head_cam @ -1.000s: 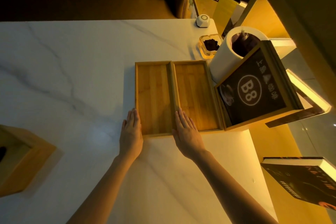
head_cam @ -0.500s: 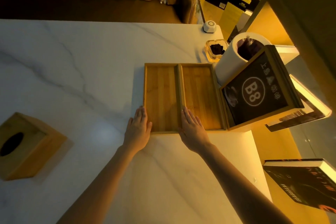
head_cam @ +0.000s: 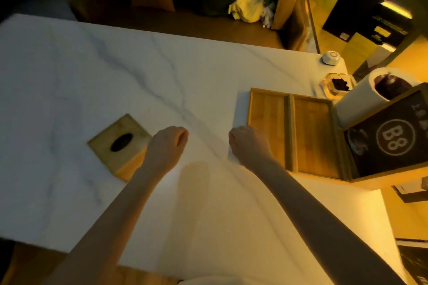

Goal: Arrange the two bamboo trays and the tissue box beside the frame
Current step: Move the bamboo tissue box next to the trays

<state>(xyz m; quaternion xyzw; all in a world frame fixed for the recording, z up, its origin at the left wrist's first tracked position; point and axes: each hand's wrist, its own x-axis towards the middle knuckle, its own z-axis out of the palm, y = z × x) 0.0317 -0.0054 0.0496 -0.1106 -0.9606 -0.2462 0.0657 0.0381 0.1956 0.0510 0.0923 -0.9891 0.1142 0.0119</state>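
Observation:
Two bamboo trays lie side by side on the white marble table: the left tray and the right tray, which touches the wooden frame with its dark "B8" picture. The bamboo tissue box, with an oval slot on top, stands apart at the left. My left hand hovers curled just right of the tissue box, holding nothing. My right hand is curled too, over the near left corner of the left tray.
A white paper roll stands behind the frame, with a glass ashtray and a small white device near the far right corner. The table's right edge runs just beyond the frame. Boxes and a bag sit on the floor beyond.
Both hands have lifted off the near edges of the trays and curled. They have drawn left, the left hand now close to the tissue box. The view has swung left.

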